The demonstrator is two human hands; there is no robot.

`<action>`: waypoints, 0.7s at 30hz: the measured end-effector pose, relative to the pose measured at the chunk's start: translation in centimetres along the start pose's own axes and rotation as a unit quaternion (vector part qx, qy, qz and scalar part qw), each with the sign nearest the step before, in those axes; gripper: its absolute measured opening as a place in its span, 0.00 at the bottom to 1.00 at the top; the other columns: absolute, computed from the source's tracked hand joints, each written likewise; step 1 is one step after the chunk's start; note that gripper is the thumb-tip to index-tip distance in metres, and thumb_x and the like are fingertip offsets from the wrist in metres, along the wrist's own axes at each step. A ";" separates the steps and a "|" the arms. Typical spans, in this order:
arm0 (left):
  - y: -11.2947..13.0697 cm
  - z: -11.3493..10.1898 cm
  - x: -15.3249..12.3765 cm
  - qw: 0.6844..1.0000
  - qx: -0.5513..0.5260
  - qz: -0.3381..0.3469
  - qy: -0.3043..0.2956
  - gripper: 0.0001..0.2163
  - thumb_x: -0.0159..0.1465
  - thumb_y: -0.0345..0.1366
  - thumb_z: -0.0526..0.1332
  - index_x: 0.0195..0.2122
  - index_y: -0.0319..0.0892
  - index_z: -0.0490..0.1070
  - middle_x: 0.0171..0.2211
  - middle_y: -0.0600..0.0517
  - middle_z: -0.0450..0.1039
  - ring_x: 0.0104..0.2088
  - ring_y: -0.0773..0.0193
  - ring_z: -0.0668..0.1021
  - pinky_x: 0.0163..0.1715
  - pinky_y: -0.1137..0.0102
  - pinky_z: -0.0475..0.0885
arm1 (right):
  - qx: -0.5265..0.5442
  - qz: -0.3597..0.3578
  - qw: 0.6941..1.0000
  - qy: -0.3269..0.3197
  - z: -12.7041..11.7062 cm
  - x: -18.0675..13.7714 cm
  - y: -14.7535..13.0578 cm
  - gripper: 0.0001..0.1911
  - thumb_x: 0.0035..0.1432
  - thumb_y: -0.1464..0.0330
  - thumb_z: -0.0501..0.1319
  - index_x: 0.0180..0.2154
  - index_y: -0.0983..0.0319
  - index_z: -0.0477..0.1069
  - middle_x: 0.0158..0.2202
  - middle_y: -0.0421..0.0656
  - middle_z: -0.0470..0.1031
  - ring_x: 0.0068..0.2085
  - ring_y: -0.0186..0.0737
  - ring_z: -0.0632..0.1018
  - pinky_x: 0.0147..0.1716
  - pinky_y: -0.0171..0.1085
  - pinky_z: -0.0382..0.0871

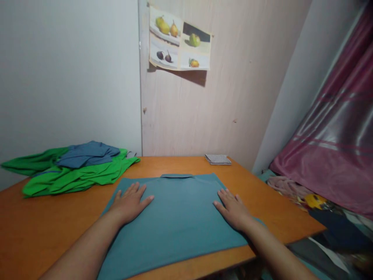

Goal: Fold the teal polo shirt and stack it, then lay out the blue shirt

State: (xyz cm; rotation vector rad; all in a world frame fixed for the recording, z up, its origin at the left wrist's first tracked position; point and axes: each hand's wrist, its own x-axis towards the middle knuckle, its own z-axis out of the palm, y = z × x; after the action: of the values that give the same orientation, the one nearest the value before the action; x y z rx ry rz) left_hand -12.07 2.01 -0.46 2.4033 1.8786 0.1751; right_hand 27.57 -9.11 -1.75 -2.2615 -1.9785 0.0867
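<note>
A teal shirt (177, 217) lies spread flat on the orange wooden table (43, 229), its collar at the far edge. My left hand (131, 202) rests flat on the shirt's left part, fingers stretched out. On the right part, my right hand (233, 208) presses down the same way, palm down with fingers apart. Neither hand holds anything.
A heap of green shirts (75, 175) topped by a blue garment (87, 153) sits at the table's far left. A small folded checked cloth (218, 159) lies at the far right corner. Walls stand close behind; a maroon curtain (335, 136) and scattered clothes are to the right.
</note>
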 end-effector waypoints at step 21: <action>7.4 -1.4 -5.8 0.993 -0.026 0.112 -0.010 0.37 0.68 0.61 0.42 0.67 0.39 0.59 0.71 0.38 0.50 0.70 0.43 0.53 0.66 0.45 0.47 | -0.027 -0.071 0.997 0.029 2.9 -0.6 -1.2 0.43 0.64 0.43 0.40 0.69 0.64 0.55 0.71 0.47 0.53 0.71 0.50 0.51 0.68 0.57 0.45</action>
State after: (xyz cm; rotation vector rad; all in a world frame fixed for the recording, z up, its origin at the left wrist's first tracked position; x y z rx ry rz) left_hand -6.54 -5.36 1.70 2.5650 1.5703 0.2107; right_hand 25.92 -9.36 -4.48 -2.1209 -2.1287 -0.0469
